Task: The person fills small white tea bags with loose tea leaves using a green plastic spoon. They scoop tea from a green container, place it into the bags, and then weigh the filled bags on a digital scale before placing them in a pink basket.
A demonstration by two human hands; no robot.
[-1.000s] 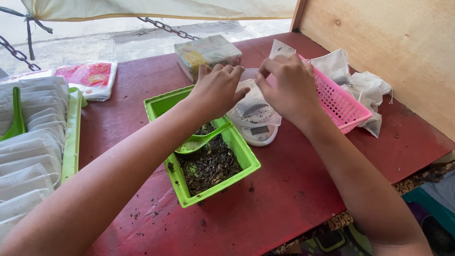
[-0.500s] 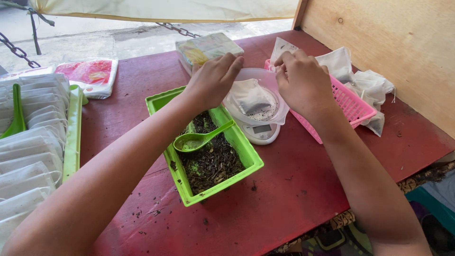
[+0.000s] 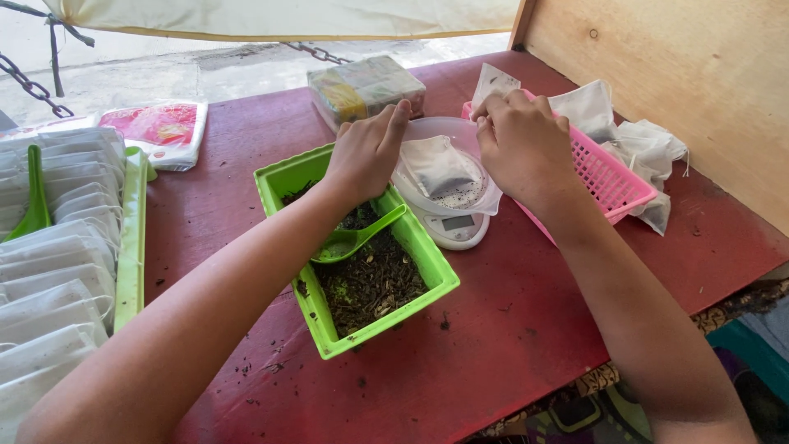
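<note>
Over the little white scale (image 3: 450, 222) in the middle of the red tabletop (image 3: 509, 329), both hands are busy. The left hand (image 3: 366, 152) rests on the far rim of the clear bowl (image 3: 493, 197) sitting on the scale, fingers together and lightly curled, gripping nothing that I can see. The right hand (image 3: 519, 140) is pinched shut at the bowl's other edge, on what looks like the string of the white pouch (image 3: 442, 167) lying inside the bowl.

Risk here, I'd say: a tug on that pouch could tip the bowl off the scale, or shake dark crumbs onto the tabletop. The green scoop (image 3: 355, 240) leans in the green tray (image 3: 353, 247) right under the left wrist, so a dropped forearm could flick it out.

Room is tight. The pink basket (image 3: 612, 177) touches the right wrist, a wooden wall stands close behind it, and a wrapped box (image 3: 366, 86) sits just beyond. Open tabletop lies nearer the front edge.
</note>
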